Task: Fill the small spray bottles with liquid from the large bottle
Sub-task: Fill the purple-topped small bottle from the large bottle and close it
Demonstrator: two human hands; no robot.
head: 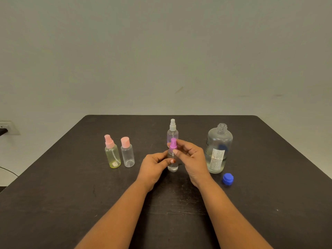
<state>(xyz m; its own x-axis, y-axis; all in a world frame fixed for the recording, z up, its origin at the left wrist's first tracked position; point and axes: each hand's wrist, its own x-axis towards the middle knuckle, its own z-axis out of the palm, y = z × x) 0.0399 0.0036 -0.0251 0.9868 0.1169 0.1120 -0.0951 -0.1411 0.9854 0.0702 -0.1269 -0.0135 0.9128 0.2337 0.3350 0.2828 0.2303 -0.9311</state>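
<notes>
A small clear spray bottle (172,167) with a purple spray top (173,144) stands at the table's middle. My left hand (154,166) grips its body and my right hand (192,159) pinches the purple top. Behind it stands a clear spray bottle with a white top (172,130). The large clear bottle (218,150) stands uncapped to the right, with some liquid in its lower part. Its blue cap (228,179) lies on the table in front of it. At the left stand a yellowish spray bottle with a pink top (112,153) and a clear bottle with a pink cap (127,153).
The dark table (71,194) ends at a far edge against a plain wall. A wall socket (7,127) with a plug and a cable is at the far left, off the table.
</notes>
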